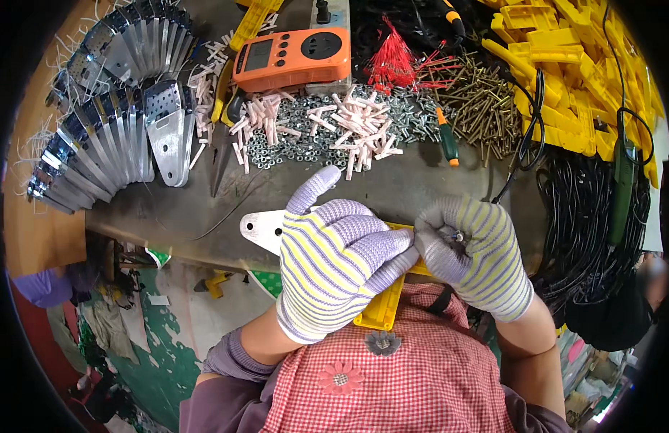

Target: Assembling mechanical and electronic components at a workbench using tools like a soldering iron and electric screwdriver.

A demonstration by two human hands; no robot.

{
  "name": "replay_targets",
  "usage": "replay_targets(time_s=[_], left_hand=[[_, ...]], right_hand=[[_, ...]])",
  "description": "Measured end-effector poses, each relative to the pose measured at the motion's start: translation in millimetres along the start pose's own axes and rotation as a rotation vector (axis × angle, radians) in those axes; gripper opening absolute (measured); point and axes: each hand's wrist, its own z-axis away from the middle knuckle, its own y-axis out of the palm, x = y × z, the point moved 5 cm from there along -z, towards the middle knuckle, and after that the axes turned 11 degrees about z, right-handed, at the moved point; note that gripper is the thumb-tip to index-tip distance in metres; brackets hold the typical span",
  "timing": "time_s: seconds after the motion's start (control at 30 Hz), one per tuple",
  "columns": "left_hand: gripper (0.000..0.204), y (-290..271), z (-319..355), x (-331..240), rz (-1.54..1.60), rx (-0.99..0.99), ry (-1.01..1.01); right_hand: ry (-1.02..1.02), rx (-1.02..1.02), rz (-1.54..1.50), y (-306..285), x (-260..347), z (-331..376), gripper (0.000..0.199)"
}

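Both hands wear striped white, yellow and purple gloves. My left hand (334,252) lies over a yellow plastic part (381,310), fingers together and curled over it, thumb raised apart. A pale metal plate (258,229) with holes sticks out from under that hand; where it meets the plastic is hidden. Close beside the left fingertips, my right hand (475,249) is closed in a pinch, with a tiny shiny thing at its fingers that is too small to name. More yellow plastic shows between the two hands.
Beyond my hands lie nuts (291,130), pale pink sleeves (359,123), brass-coloured screws (486,108) and an orange meter (294,58). Fanned metal brackets (96,144) stand at left. Yellow plastic parts (565,72) and black cables (583,224) fill the right. A green-handled screwdriver (446,137) lies near the screws.
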Motion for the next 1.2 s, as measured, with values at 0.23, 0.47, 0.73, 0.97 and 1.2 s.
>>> replay_targets(time_s=[0.23,0.47,0.73,0.97,1.2], left_hand=[[0.018,-4,-5,5,0.15,-0.004,-0.079],[0.016,-5,-2,11,0.198,-0.04,-0.111],[0.021,-3,1,14,0.18,-0.013,-0.105],[0.015,-6,-8,10,0.294,0.025,-0.1],[0.021,2,-10,-3,0.191,0.099,-0.056]], right_hand=[[-0.086,-0.247,-0.213,-9,-8,22,0.023],[-0.202,-0.261,0.113,0,-1,27,0.019],[-0.202,-0.244,0.184,4,2,24,0.018],[-0.114,-0.147,0.139,-10,4,20,0.017],[-0.289,-0.287,0.19,-5,17,27,0.02]])
